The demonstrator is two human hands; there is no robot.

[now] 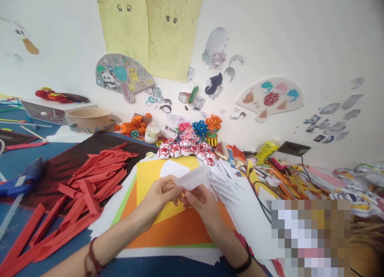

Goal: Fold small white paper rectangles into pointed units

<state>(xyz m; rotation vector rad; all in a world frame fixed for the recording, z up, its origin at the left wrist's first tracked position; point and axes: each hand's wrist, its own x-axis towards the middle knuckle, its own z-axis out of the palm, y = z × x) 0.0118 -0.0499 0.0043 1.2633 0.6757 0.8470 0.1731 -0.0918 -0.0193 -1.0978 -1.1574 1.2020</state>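
Between my two hands is a small folded strip of white paper (193, 178), held up above the coloured sheets. My left hand (166, 195) pinches its left end with thumb and fingers. At its lower edge, the thumb and fingers of my right hand (201, 205) close on the same paper. Beneath lie a yellow sheet (147, 181) and an orange sheet (168, 237). A loose white piece of paper (174, 169) rests on the yellow sheet just behind my left hand. To the right, a pile of folded white strips (225, 181) spreads over white sheets.
Folded red paper strips (90, 189) cover the left side, beside a blue glue gun (27, 181). Red-and-white folded paper pieces (186, 149) and a pot of paper flowers (212, 140) stand behind. A yellow bottle (267, 151) and a cable (261, 197) are at the right.
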